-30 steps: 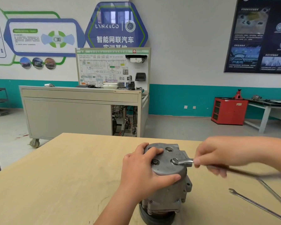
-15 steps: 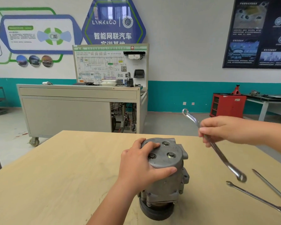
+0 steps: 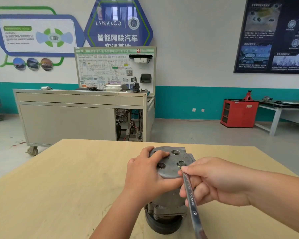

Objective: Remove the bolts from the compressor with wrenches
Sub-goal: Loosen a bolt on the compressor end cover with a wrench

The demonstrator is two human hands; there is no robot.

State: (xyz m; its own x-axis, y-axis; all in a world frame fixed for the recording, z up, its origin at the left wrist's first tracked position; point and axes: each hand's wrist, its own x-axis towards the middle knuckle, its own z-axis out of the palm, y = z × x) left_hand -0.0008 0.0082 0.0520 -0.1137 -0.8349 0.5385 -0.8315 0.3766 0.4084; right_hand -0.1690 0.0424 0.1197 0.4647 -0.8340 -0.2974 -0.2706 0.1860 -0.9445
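A grey metal compressor [image 3: 169,169] stands upright on its black pulley on the wooden table [image 3: 59,187]. Bolts sit in recesses on its round top plate. My left hand [image 3: 145,175] grips the top of the compressor from the left, thumb along its front edge. My right hand [image 3: 212,181] holds a silver wrench [image 3: 191,199] near its head. The wrench's ring end sits over the front right bolt [image 3: 181,163]. Its handle runs down toward me and leaves the frame at the bottom.
Beyond the table stands a grey wheeled training bench [image 3: 79,118] with a wiring-diagram board. A red cabinet [image 3: 238,112] and a white workbench [image 3: 283,111] stand at the far right wall. Bare floor lies between them and the table.
My right hand lifted the wrench off the front right bolt, swung it up in the air, and has now set its ring end back on the same bolt with the handle pointing toward me.
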